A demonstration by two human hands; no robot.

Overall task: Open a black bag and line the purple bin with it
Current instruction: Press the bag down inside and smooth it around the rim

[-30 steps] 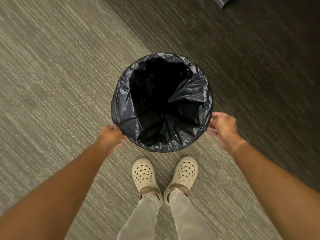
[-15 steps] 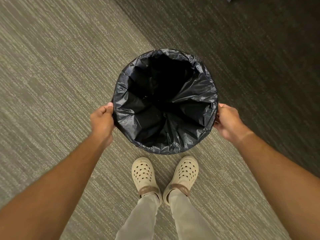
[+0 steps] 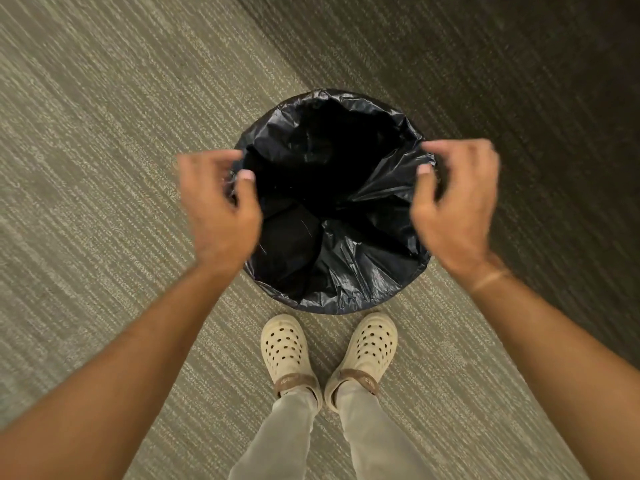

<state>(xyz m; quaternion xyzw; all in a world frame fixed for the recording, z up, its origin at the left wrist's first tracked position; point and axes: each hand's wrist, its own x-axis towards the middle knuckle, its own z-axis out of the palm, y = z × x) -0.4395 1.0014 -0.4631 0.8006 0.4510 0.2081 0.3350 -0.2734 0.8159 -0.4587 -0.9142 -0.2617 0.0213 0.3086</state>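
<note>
The black bag (image 3: 346, 271) is spread open over the round bin, its edge folded down over the rim all the way round. The bin's purple wall is hidden under the plastic. My left hand (image 3: 218, 209) hovers over the bag's left edge, blurred by motion, with loosely curled fingers and nothing plainly held. Over the right edge my right hand (image 3: 457, 206) hovers the same way, thumb and fingers apart. Both hands are nearer the camera than the rim.
The bin stands on striped grey carpet (image 3: 86, 202), with a darker strip of carpet (image 3: 536, 98) to the right. My two feet in cream clogs (image 3: 287, 351) are just in front of the bin.
Both hands have left the sides of the bin's rim and risen toward the camera, above the bag's edges. The bag stays in place over the bin.
</note>
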